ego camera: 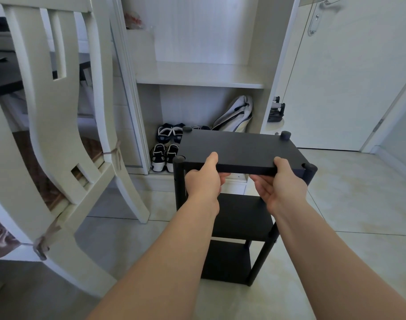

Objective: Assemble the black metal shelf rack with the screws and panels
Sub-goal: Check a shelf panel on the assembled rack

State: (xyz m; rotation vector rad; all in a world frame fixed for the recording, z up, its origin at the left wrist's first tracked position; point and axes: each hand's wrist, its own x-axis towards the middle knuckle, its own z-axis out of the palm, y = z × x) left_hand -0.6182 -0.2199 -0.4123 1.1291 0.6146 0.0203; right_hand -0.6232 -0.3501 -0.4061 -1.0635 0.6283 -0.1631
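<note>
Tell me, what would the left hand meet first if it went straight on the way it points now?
The left hand grips the top panel by its front edge, so it would likely push against that panel first.

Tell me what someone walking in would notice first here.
The black rack in the middle, three panels tall, draws the eye, with the left hand and right hand gripping the front edge of its top panel. A big cream chair fills the left side. Shoes sit at the bottom of the open wardrobe behind the rack.
</note>
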